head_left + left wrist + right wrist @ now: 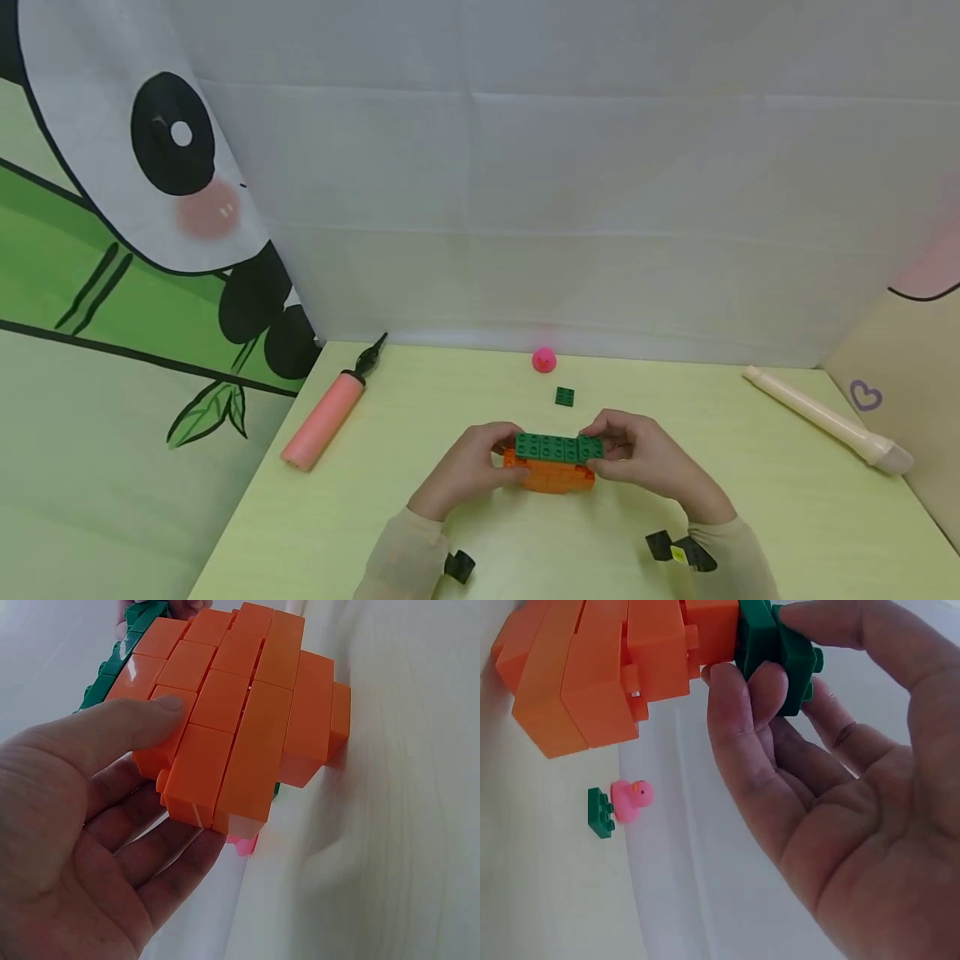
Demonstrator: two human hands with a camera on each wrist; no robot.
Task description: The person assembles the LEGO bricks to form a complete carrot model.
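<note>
A build of stacked orange toy bricks (555,477), narrowing in steps toward its bottom, stands in front of the person with green bricks (546,447) along its top. My left hand (480,462) grips its left end; in the left wrist view the thumb presses on the near orange face (206,694) and the other fingers lie behind. At the top right end, my right hand (637,446) pinches a green brick (799,667) between thumb and fingers. That brick sits on another green layer, slightly askew from it in the right wrist view.
Beyond the build lie a loose green brick (565,397) and a pink toy duck (544,360). A pink hand pump (322,421) with a black nozzle lies at left, a cream-coloured stick (817,412) at right. White cloth (562,275) hangs behind the table.
</note>
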